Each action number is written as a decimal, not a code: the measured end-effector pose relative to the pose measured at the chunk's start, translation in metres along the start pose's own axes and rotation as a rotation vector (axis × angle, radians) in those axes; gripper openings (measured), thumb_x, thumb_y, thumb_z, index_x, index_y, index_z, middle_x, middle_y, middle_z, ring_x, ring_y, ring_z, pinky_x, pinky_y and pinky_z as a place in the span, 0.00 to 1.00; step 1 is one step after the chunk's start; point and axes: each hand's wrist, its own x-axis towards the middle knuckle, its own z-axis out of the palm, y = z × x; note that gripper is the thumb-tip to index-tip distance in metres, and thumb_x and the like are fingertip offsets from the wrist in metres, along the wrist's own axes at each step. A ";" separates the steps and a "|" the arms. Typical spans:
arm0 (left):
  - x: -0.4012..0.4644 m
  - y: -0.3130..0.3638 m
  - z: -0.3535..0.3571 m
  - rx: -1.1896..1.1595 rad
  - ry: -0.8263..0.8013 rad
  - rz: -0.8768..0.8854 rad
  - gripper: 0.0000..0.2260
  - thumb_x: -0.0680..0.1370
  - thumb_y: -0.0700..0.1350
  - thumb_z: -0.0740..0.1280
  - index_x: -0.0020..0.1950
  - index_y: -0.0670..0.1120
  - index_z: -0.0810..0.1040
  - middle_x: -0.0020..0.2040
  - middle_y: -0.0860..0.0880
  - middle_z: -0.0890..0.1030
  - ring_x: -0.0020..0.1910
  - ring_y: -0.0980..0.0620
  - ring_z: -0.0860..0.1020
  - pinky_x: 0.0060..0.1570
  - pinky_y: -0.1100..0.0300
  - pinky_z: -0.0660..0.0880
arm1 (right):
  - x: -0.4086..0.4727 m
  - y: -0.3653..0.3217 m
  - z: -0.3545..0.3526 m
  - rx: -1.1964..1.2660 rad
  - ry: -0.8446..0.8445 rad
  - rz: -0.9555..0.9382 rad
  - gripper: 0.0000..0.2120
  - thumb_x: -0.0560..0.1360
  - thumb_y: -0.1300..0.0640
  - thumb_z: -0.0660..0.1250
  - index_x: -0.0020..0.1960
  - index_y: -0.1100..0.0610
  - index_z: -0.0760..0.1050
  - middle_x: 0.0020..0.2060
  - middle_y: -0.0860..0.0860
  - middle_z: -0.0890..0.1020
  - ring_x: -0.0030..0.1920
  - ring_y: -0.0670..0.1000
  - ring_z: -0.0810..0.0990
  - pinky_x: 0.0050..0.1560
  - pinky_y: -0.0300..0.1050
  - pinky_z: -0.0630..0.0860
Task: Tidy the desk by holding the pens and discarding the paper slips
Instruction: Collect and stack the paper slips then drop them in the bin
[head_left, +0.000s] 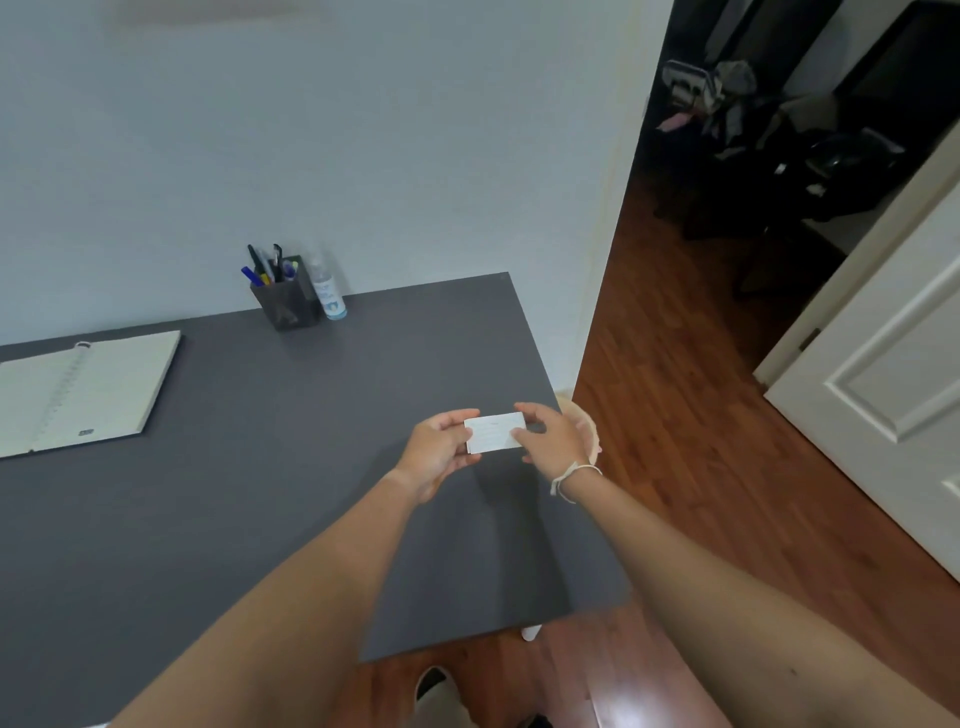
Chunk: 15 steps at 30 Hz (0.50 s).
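Note:
A small white paper slip (493, 433) is held above the right part of the grey desk (260, 441). My left hand (436, 452) pinches its left end and my right hand (553, 436) pinches its right end. Several pens (267, 267) stand upright in a dark mesh pen holder (285, 306) at the back of the desk, against the wall. A pale round bin (584, 426) sits on the floor just past the desk's right edge, mostly hidden behind my right hand.
An open spiral notebook (83, 395) lies at the desk's left side. A small clear bottle (326, 291) stands beside the pen holder. Wooden floor (701, 415) runs to the right, with a white door (883, 374) and a dark doorway beyond.

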 end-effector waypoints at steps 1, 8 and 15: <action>0.004 0.001 0.001 0.001 0.001 0.002 0.13 0.78 0.34 0.59 0.60 0.43 0.75 0.51 0.45 0.79 0.46 0.50 0.79 0.50 0.57 0.78 | 0.002 -0.001 0.000 0.072 -0.021 0.033 0.18 0.74 0.65 0.62 0.63 0.56 0.73 0.59 0.55 0.79 0.52 0.51 0.78 0.37 0.35 0.81; 0.040 0.018 0.008 -0.007 -0.037 0.005 0.13 0.78 0.35 0.59 0.61 0.43 0.75 0.47 0.48 0.81 0.44 0.53 0.80 0.46 0.60 0.79 | 0.033 -0.013 -0.003 0.201 0.064 0.097 0.19 0.73 0.72 0.60 0.62 0.60 0.73 0.49 0.54 0.77 0.47 0.53 0.79 0.29 0.29 0.78; 0.085 0.042 0.004 0.031 -0.093 -0.009 0.15 0.79 0.36 0.58 0.65 0.42 0.73 0.55 0.44 0.79 0.48 0.50 0.79 0.52 0.57 0.77 | 0.080 -0.023 0.001 0.228 0.086 0.167 0.17 0.73 0.72 0.60 0.59 0.60 0.74 0.50 0.54 0.77 0.48 0.53 0.79 0.35 0.34 0.80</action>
